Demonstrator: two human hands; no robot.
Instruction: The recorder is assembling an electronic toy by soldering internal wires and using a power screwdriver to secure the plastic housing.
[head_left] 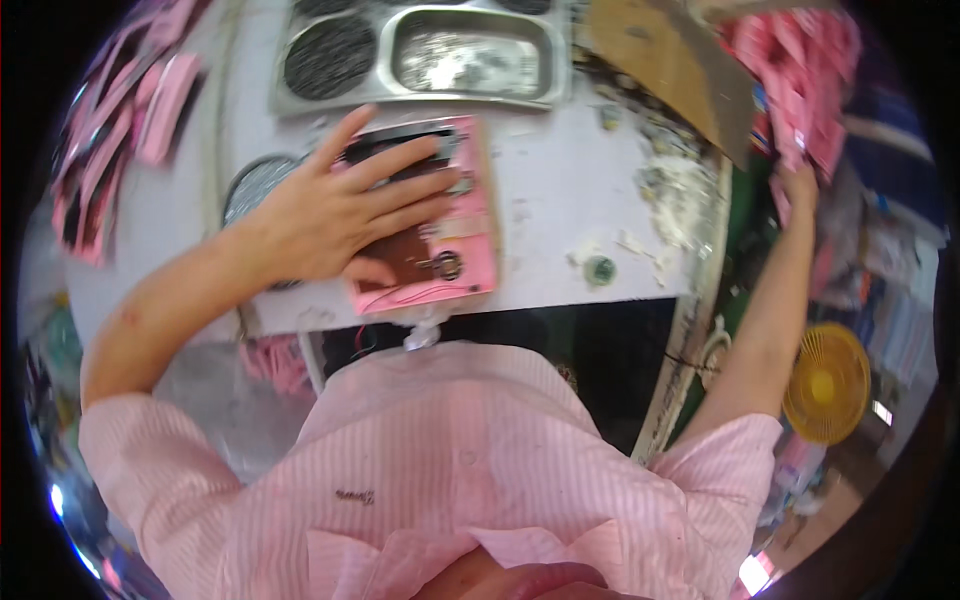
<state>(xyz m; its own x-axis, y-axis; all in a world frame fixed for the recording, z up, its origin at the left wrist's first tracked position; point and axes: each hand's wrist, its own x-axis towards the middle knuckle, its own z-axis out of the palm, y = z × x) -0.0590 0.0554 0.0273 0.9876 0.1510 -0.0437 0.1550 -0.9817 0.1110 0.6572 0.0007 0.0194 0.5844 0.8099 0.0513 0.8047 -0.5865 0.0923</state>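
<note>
My left hand [345,205] lies spread, fingers apart, across a pink plastic casing [478,225] on the white table. Dark parts, thin wires and a small round component [447,265] show inside the casing; my palm and fingers cover much of it. My right arm stretches far to the right, where my right hand [797,185] is at a heap of pink plastic parts [800,65]. The fingers there are small and partly lost among the pink pieces, so their grip is unclear.
A metal tray [480,98] with dark small parts stands beyond the casing. A round dish [255,185] sits left of it. Pink frames [165,105] are piled far left. Cardboard [665,65] and white debris [675,200] lie right, near a yellow fan [825,385].
</note>
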